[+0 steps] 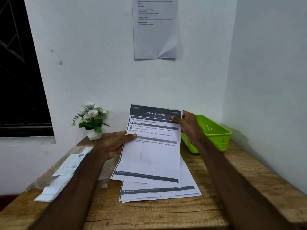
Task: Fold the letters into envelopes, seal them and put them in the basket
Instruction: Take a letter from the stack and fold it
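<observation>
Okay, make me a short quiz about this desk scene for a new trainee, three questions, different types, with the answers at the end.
1. True or false: the left hand and the right hand both hold the top letter lifted off the stack of letters.
2. Where is the green basket? A) far right of the wooden table, by the wall B) beside the potted flowers C) on the floor
3. Fill in: the envelopes lie along the table's ____ edge.

Key: 1 true; 2 A; 3 left.
</observation>
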